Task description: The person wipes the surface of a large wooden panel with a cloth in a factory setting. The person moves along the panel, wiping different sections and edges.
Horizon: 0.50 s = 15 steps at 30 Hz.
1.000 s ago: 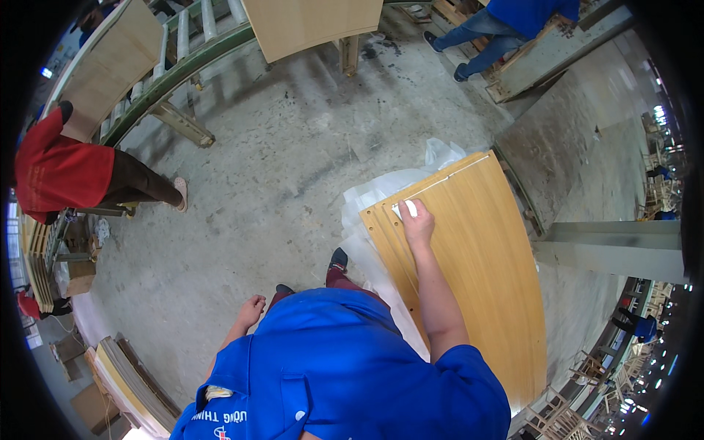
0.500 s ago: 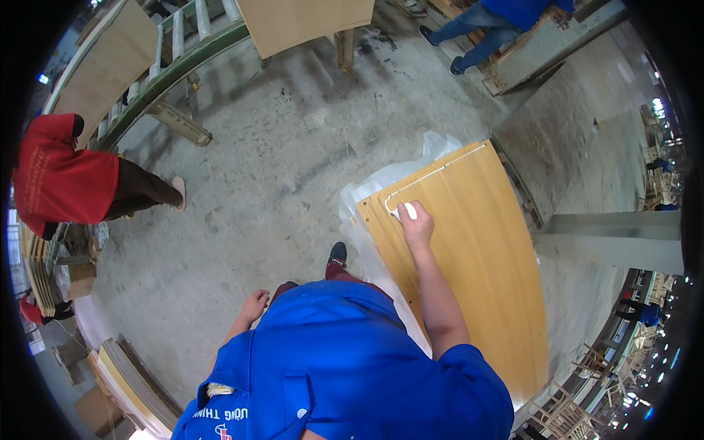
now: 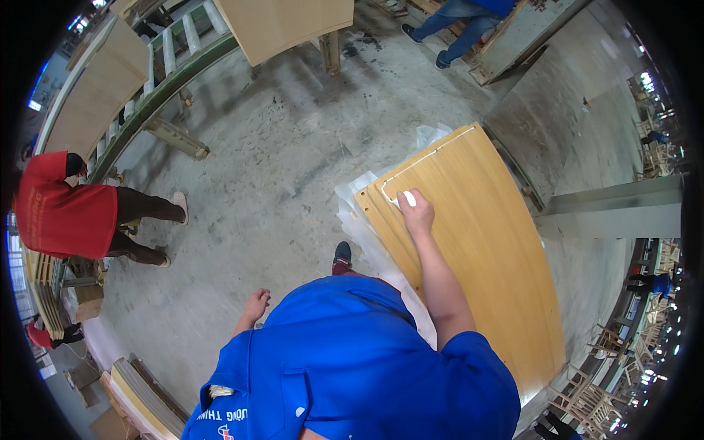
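Note:
My right hand [image 3: 418, 215] is closed around a small white squeeze bottle [image 3: 408, 198], its tip low over a light-brown wooden panel [image 3: 484, 257]. A thin white bead [image 3: 429, 156], looking like glue, runs along the panel's far edge and bends round the left corner to the bottle. Small dark holes [image 3: 364, 193] show near that corner. Much of the bottle is hidden by my fingers. Away from the panel, my left hand [image 3: 257, 303] hangs over the floor at my left side, fingers loosely bent and holding nothing.
Translucent plastic sheeting [image 3: 357, 213] sticks out under the panel. A person in a red shirt [image 3: 70, 209] stands at the left beside a green-framed roller conveyor [image 3: 165, 92]. Another person in jeans [image 3: 458, 29] is at the far right. A grey beam [image 3: 616, 209] lies right of the panel.
My right hand and the bottle have shifted slightly toward me, lengthening the white bead at the left corner. The view has tilted a little. The person in red has changed stance.

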Each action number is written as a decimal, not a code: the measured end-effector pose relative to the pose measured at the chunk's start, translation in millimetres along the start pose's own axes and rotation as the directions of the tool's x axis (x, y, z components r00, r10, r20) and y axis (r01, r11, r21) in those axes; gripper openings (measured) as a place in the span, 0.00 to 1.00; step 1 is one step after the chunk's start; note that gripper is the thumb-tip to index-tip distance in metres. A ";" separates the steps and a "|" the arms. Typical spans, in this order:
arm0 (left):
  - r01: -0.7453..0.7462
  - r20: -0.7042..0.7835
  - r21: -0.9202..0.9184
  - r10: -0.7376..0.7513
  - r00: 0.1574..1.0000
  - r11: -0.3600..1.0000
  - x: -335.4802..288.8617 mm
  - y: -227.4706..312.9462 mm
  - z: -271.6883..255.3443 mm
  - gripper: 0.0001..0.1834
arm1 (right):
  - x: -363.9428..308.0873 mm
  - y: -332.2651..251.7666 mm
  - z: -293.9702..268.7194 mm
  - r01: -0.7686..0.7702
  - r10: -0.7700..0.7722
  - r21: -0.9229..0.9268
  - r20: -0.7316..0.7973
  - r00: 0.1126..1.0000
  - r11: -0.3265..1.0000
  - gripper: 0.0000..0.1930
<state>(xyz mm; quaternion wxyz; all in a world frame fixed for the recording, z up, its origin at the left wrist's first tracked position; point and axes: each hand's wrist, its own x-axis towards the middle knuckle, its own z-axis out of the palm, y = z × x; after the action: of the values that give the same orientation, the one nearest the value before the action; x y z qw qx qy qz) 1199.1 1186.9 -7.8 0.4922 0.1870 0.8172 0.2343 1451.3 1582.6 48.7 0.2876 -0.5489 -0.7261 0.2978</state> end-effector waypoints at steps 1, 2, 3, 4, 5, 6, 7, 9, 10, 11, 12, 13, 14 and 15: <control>-0.002 0.002 0.002 0.002 1.000 1.000 -1.9 -1.1 1.1 0.16 | -1.3 2.0 -1.6 -0.014 0.014 -0.013 0.002 1.000 1.000 0.15; -0.004 0.004 0.003 0.004 1.000 1.000 -4.0 -2.5 2.6 0.16 | -3.1 4.0 -3.5 -0.028 0.028 -0.004 -0.006 1.000 1.000 0.15; -0.001 0.006 0.003 0.001 1.000 1.000 -8.3 -5.1 4.4 0.16 | -6.6 5.7 -4.7 -0.043 0.043 0.005 -0.011 0.999 0.999 0.16; 0.005 0.008 -0.004 -0.005 1.000 1.000 -13.1 -7.9 6.8 0.16 | -10.0 7.4 -6.4 -0.058 0.058 0.013 -0.015 0.998 0.998 0.16; 0.011 0.011 -0.012 -0.011 1.000 1.000 -18.2 -10.9 9.6 0.16 | -13.3 9.4 -8.7 -0.062 0.062 0.009 -0.016 0.998 0.998 0.16; 0.019 0.014 -0.018 -0.019 1.000 1.000 -23.9 -15.0 12.1 0.17 | -17.1 11.8 -11.9 -0.066 0.066 0.005 -0.015 0.998 0.998 0.16; 0.027 0.018 -0.014 -0.026 0.999 1.000 -29.7 -19.3 14.1 0.17 | -21.3 14.3 -15.4 -0.071 0.071 0.001 -0.015 0.997 0.998 0.15; 0.038 0.024 -0.006 -0.038 0.999 0.999 -39.6 -28.7 17.4 0.17 | -30.4 17.8 -23.0 -0.091 0.091 0.000 -0.016 0.996 0.996 0.15; 0.031 0.004 0.005 -0.031 1.000 1.000 -44.1 -33.9 19.5 0.17 | -34.5 18.8 -27.1 -0.100 0.100 0.001 -0.018 0.995 0.995 0.15; 0.023 -0.016 0.016 -0.023 1.000 1.000 -49.0 -39.2 22.2 0.17 | -38.8 20.2 -31.7 -0.103 0.103 0.003 -0.018 0.994 0.995 0.15; 0.016 -0.036 0.027 -0.015 0.999 1.000 -53.5 -43.9 24.9 0.17 | -43.4 20.4 -36.4 -0.106 0.106 0.004 -0.019 0.994 0.994 0.15; 0.000 -0.037 0.023 0.001 0.999 1.000 -57.5 -48.1 26.4 0.16 | -47.6 21.5 -41.3 -0.111 0.111 0.007 -0.021 0.994 0.994 0.15; -0.020 -0.035 0.020 0.020 0.999 1.000 -60.6 -49.5 27.5 0.16 | -51.8 25.4 -45.9 -0.112 0.112 -0.001 -0.030 0.993 0.994 0.15; -0.038 -0.035 0.020 0.039 0.999 0.999 -63.7 -53.8 28.2 0.16 | -56.9 29.0 -49.2 -0.114 0.113 -0.007 -0.037 0.993 0.993 0.15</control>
<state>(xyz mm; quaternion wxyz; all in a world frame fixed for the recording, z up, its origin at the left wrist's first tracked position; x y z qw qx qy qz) 1248.6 1114.2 -4.0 0.4711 0.2031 0.8243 0.2393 1519.3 1539.6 54.2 0.2811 -0.5960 -0.6896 0.3003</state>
